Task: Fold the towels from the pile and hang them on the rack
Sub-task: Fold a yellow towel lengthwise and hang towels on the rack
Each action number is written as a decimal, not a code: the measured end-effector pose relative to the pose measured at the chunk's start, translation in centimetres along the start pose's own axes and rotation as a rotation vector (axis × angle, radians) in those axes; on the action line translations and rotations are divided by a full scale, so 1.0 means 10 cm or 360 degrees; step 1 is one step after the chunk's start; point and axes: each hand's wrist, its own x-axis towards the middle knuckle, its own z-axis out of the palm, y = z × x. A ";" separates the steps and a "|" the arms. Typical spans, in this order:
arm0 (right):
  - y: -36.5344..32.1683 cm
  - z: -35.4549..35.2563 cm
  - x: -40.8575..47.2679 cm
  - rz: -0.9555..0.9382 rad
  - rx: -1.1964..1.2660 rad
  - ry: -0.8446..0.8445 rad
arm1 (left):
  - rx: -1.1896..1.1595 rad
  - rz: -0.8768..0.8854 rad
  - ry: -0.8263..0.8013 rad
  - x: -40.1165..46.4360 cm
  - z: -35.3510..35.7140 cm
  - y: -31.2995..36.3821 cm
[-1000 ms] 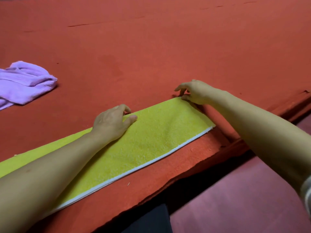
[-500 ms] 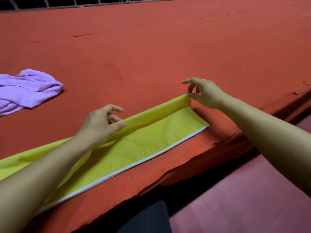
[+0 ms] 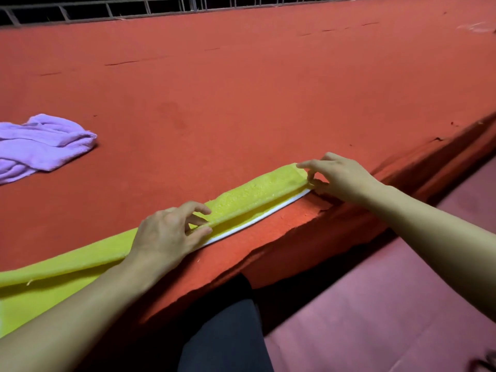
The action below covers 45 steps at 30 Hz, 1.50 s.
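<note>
Yellow towel (image 3: 249, 196), purple towel (image 3: 45, 146), red table (image 3: 241, 89)

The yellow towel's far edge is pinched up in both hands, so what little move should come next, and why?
Probably lower that lifted edge onto the white-trimmed near edge. Both the left hand and the right hand pinch the yellow towel, and its far half is already rolled toward the near edge without lying flat.

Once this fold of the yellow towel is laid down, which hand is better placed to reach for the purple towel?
Left, probably. The left hand pinches the yellow towel nearer the purple towel, which lies on the left of the red surface. The right hand pinches the far right corner.
</note>
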 end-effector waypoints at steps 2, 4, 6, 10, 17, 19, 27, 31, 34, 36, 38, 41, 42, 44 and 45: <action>-0.02 0.02 -0.02 -0.0031 -0.0083 0.0007 | 0.0020 0.0035 -0.0026 -0.05 0.06 0.02; -0.02 0.03 -0.04 -0.0018 -0.0121 0.0023 | 0.0018 0.0065 -0.0017 -0.08 0.09 0.05; -0.02 0.01 -0.05 -0.0030 -0.0145 0.0037 | 0.0020 0.0092 -0.0026 -0.09 0.11 0.06; -0.02 -0.01 -0.11 -0.0072 -0.0176 0.0000 | 0.0115 0.0155 -0.0157 -0.13 0.14 0.04; -0.09 -0.10 -0.07 0.0076 -0.0219 -0.0163 | 0.0145 0.0253 -0.0380 -0.23 0.07 -0.07; -0.18 -0.12 -0.02 0.0098 -0.0220 -0.0124 | 0.0052 0.0258 -0.0364 -0.28 -0.02 -0.08; -1.21 0.07 0.41 -0.0181 0.0015 -0.0011 | -0.0107 0.0033 0.0026 -0.59 -0.45 -0.47; -2.02 0.28 0.64 -0.0390 0.0241 0.0095 | -0.0015 -0.0101 0.0247 -0.97 -0.81 -0.87; -2.67 0.46 0.78 -0.0501 0.0434 0.0067 | 0.0095 -0.0259 0.0406 -1.35 -1.11 -1.26; -3.08 0.59 0.86 -0.0566 0.0548 0.0030 | 0.0216 -0.0307 0.0481 -1.61 -1.31 -1.50; -3.44 0.70 0.93 -0.0618 0.0651 0.0001 | 0.0328 -0.0347 0.0485 -1.83 -1.47 -1.75; -3.92 0.84 1.02 -0.0693 0.0734 -0.0017 | 0.0402 -0.0357 0.0393 -2.08 -1.65 -2.10; -4.06 0.87 1.05 -0.0718 0.0748 -0.0015 | 0.0427 -0.0353 0.0358 -2.14 -1.68 -2.18; -4.30 0.93 1.10 -0.0752 0.0753 0.0002 | 0.0465 -0.0370 0.0311 -2.20 -1.73 -2.32; -4.41 0.95 1.12 -0.0763 0.0752 0.0016 | 0.0466 -0.0375 0.0304 -2.22 -1.75 -2.38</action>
